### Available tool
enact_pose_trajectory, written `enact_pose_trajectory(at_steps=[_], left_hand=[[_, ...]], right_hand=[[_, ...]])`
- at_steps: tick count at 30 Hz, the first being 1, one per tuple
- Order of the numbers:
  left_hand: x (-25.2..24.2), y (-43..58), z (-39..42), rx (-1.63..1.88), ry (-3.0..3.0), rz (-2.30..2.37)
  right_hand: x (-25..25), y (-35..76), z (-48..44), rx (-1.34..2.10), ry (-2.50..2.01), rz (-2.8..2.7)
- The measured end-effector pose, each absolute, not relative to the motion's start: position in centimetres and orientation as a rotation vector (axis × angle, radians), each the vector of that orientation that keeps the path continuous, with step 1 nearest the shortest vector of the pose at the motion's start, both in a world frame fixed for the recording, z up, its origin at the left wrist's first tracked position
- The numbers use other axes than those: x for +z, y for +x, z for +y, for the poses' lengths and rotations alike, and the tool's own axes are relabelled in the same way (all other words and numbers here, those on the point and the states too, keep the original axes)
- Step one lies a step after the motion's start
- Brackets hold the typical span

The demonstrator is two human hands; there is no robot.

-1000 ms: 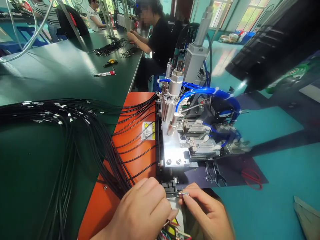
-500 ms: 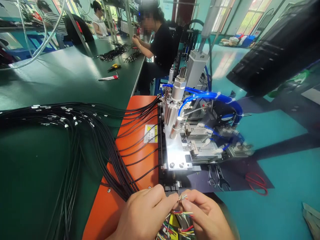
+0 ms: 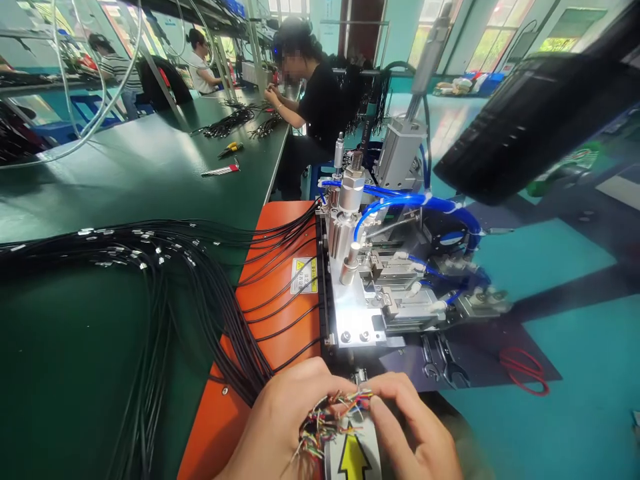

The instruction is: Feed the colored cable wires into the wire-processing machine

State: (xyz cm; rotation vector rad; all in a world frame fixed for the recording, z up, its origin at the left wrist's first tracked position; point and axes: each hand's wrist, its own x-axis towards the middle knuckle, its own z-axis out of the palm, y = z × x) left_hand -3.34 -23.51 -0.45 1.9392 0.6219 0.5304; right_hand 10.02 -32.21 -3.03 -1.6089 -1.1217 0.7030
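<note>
Each hand's grip is closed on a bundle of fine multicoloured wires (image 3: 327, 417), the left hand (image 3: 283, 427) and right hand (image 3: 417, 427) pinching it together just in front of the pneumatic bench machine (image 3: 385, 280), above a yellow arrow label (image 3: 354, 457). Black cables (image 3: 200, 293) fan out left of the machine.

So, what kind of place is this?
Probably a wire harness workshop: a pneumatic wire-processing machine with blue air hoses, bundles of black cables on a green workbench, and coloured wire ends in the left hand and right hand.
</note>
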Motion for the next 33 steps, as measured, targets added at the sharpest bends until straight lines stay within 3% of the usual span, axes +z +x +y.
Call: enact_pose_trajectory(at_steps=[3,33], left_hand=[[-0.2,-3.3,-23.3,0.538,1.928,0.616],[1.1,-2.9,-23.7,0.55,2.007,0.666]], right_hand=[[-2.3,10.8,-32.0,0.843,-1.615,-1.124],[-1.1,11.3,-31.2,0.463,-1.563,-1.583]])
